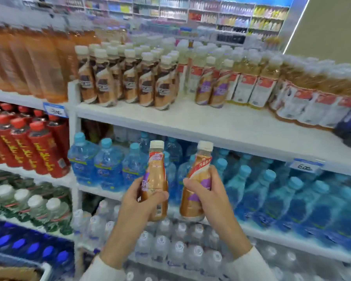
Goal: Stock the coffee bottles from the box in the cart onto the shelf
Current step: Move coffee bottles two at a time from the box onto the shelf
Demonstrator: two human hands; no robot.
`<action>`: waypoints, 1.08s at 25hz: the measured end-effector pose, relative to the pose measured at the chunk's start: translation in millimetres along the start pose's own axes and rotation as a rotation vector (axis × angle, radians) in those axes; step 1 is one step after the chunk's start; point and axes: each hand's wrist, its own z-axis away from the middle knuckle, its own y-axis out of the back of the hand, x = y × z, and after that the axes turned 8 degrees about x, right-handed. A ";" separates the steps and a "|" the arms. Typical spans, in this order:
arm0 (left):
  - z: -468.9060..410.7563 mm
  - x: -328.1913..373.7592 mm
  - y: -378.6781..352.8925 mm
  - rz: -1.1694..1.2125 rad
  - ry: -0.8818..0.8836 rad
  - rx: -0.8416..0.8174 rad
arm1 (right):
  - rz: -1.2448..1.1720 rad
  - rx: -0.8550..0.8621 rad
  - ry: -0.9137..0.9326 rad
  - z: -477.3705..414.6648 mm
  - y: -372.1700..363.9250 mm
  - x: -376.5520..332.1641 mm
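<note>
two bottles raised, gap waiting on the shelf

the left hand (138, 201) is wrapped around the lower half of the left bottle (157, 175), thumb across the front. the right hand (209, 191) clasps the right bottle (190, 207) about its middle, fingers curled over the label. both bottles stand upright, caps up, close together but apart, held in front of the water bottles (109, 165) and below the shelf (190, 120). gripping low and mid-body leaves the bases free, which looks suited to setting each one down flat.

their purple and tan labels match the pair (210, 88) already on the shelf, so the bare strip in front of that pair is the likely spot. the brown bottles (130, 84) crowd its left side and the tea bottles (251, 90) its right, so the lane is narrow. the bottles have to rise over the shelf's front lip first, and two carried side by side could knock the pair or the neighbours if pushed in together.

at the lower left a blurred brown corner is probably the box (12, 274); what is in it cannot be seen. red bottles (34, 147) fill the next bay.
</note>
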 end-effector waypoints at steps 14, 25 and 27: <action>-104.6 120.6 -224.3 -0.102 -0.523 -0.132 | 0.088 0.204 0.357 -159.0 135.7 -91.7; -144.2 84.3 -225.0 -0.211 -0.485 -0.317 | 0.119 0.242 0.293 -176.0 132.6 -63.0; -151.1 85.0 -217.9 -0.231 -0.444 -0.414 | 0.165 0.269 0.268 -168.2 135.1 -58.5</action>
